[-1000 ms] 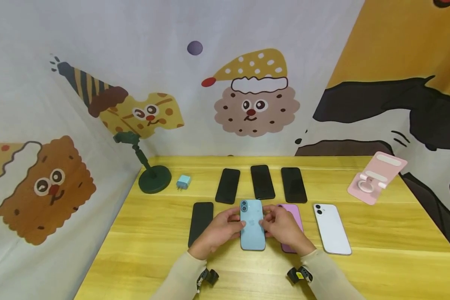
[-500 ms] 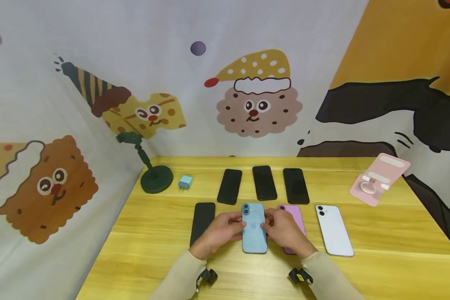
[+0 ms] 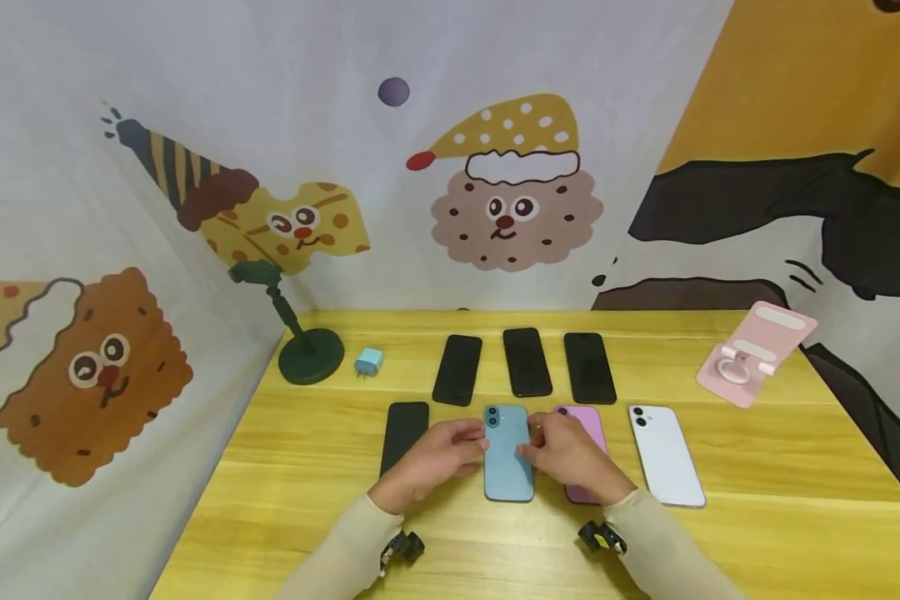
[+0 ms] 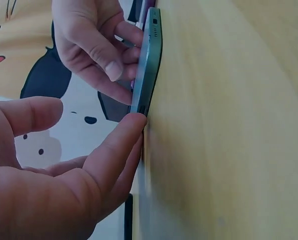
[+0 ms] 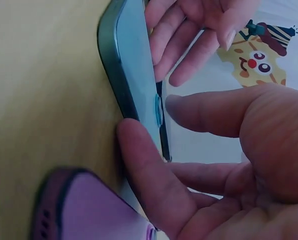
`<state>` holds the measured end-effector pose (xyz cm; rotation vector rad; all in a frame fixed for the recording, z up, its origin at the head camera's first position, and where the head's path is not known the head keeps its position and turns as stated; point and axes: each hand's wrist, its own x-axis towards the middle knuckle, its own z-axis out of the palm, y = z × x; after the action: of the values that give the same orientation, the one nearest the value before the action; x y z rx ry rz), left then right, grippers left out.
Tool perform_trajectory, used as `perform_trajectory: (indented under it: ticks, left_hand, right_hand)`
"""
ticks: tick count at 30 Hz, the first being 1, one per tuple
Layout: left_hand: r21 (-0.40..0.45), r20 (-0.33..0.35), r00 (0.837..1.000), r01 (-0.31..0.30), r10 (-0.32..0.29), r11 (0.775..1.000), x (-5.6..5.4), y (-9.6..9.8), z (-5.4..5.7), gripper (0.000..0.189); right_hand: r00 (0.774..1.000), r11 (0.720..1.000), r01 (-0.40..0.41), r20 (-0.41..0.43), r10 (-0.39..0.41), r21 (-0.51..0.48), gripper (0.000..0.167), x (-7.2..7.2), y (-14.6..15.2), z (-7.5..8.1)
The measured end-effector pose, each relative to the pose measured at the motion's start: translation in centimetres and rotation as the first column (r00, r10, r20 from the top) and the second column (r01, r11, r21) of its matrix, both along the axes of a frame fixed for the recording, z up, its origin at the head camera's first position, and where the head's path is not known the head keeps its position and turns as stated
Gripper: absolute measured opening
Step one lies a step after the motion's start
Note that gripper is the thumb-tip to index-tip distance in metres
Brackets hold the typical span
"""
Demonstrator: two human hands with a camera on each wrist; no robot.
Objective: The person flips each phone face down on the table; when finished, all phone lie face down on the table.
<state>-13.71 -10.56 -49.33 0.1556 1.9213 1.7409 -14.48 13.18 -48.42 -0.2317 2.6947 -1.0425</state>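
A light blue phone [image 3: 507, 467] lies back up on the wooden table, its two camera lenses at the far left corner. My left hand [image 3: 437, 457] is at its left edge; in the left wrist view an index fingertip [image 4: 135, 120] touches the phone's side [image 4: 151, 65] and the thumb stands apart. On the opposite edge, my right hand [image 3: 570, 457] has a fingertip [image 5: 129, 130] against the side, its thumb raised over the back. Partly under the right hand lies a purple phone [image 3: 589, 425]. A black phone [image 3: 407, 429] is beside the left hand, which overlaps it.
Several black phones [image 3: 457, 369] lie in a row farther back. A white phone [image 3: 667, 457] lies to the right. A pink folding stand [image 3: 756, 354], a blue charger plug [image 3: 369, 362] and a dark green stand [image 3: 311, 357] are near the table's back. A patterned cloth [image 3: 270, 83] hangs behind.
The blue phone has come slightly nearer to me and lies among the front phones. Both thumbs have lifted off it, and my left hand has drawn a little to the left.
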Motion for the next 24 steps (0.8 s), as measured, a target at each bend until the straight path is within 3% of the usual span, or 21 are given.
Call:
perform_trajectory:
  ticks: [6, 12, 19, 24]
  left_hand:
    - [0.018, 0.019, 1.0, 0.002, -0.002, 1.0, 0.6, -0.5, 0.6, 0.057]
    - [0.006, -0.065, 0.993, -0.099, 0.099, 0.995, 1.0, -1.4, 1.0, 0.054]
    - [-0.048, -0.183, 0.959, -0.227, 0.214, 0.973, 1.0, -3.6, 1.4, 0.048]
    - [-0.093, -0.215, 0.93, -0.323, 0.298, 0.942, 0.8, -5.4, 1.5, 0.046]
  right_hand:
    - [1.0, 1.0, 0.004, -0.005, -0.004, -0.012, 0.05, -0.5, 0.4, 0.2]
    - [0.995, 0.997, -0.03, -0.094, 0.023, -0.074, 0.04, -1.4, -0.1, 0.3]
    - [0.986, 0.98, -0.095, -0.155, 0.068, -0.177, 0.036, -2.4, -1.4, 0.0]
    - [0.984, 0.976, -0.104, -0.165, 0.073, -0.193, 0.034, -3.0, -2.6, 0.0]
